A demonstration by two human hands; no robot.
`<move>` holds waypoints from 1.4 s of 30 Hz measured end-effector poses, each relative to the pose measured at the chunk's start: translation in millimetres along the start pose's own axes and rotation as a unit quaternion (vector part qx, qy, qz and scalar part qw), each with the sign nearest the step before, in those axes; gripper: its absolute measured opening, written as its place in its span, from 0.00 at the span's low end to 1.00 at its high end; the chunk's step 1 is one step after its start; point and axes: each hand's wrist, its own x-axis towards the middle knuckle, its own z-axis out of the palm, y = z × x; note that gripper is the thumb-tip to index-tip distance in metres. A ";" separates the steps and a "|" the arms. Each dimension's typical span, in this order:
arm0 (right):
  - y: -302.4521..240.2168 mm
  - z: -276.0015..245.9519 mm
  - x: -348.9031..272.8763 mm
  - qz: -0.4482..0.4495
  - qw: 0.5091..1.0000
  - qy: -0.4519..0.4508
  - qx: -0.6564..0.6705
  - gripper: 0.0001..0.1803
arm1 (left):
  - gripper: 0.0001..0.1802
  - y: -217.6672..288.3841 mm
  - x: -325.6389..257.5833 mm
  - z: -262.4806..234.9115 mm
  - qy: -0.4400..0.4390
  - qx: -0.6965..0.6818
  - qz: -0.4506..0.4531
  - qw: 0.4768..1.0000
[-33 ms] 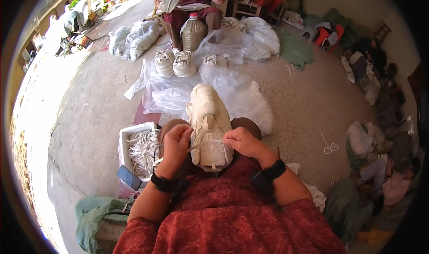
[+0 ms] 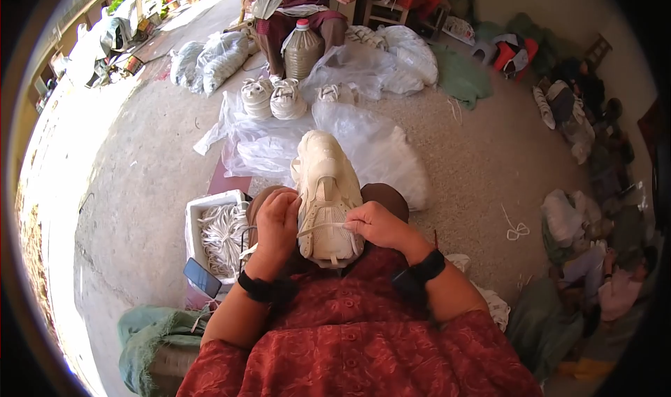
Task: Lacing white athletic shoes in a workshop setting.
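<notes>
A cream sneaker (image 2: 323, 163) rests on my lap between my knees, its toe pointing away and its heel toward me. A flat pale shoelace (image 2: 323, 227) runs across its tongue. My right hand (image 2: 381, 224) pinches the lace at the right side of the opening. At the left eyelet edge, my left hand (image 2: 278, 221) has its fingers closed together against the shoe. What those fingertips grip is hidden. A loose piece of lace shows beside my left wrist.
A white box of laces (image 2: 192, 222) stands left of my knee, with a phone (image 2: 203, 277) on its near corner. Ahead, finished-looking sneakers (image 2: 288, 100) stand on plastic sheeting (image 2: 258, 149). Beyond sits another person (image 2: 335, 23) behind a large jug (image 2: 304, 51).
My right hand has shifted slightly left and down, and the lace across the tongue hangs a little looser. My left hand has risen slightly. The sneaker stays put.
</notes>
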 end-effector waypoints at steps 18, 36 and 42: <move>-17.8 32.0 15.2 -0.068 0.973 0.040 -0.219 0.09 | 0.07 37.3 -7.9 20.6 -0.158 -0.124 -0.146 0.969; 18.3 13.6 31.5 0.079 0.982 0.172 -0.023 0.09 | 0.06 7.2 6.1 2.5 -0.190 -0.191 -0.261 0.927; 26.5 18.3 39.7 0.141 0.975 0.165 -0.051 0.09 | 0.09 -5.3 13.1 7.0 -0.232 -0.124 -0.285 0.922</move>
